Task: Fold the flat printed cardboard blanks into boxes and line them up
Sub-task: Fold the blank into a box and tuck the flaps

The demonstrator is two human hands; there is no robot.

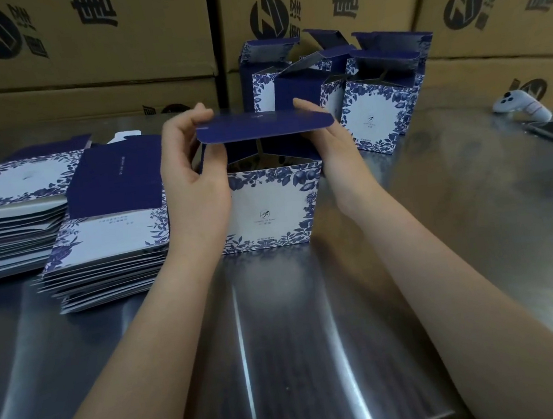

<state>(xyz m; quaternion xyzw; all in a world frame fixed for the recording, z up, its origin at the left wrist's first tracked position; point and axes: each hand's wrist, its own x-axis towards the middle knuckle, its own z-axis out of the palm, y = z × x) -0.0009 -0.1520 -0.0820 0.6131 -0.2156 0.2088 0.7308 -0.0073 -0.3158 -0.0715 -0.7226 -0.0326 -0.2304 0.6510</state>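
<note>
Two hands work one glossy cardboard box (pixel 268 207), white with blue floral print, standing on the brushed-steel table (pixel 282 329). The left hand (pixel 191 170) and right hand (pixel 326 145) each pinch an end of its navy, round-cornered lid flap (pixel 263 124), held level above the open top. Stacks of flat blanks (pixel 105 235) lie just left. Folded boxes (pixel 374 108) stand behind, open-topped, before brown cartons (pixel 77 42). Both forearms reach forward.

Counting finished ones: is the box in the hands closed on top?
Open: left hand and right hand pinch the lid flap level above the box, interior showing beneath.
</note>
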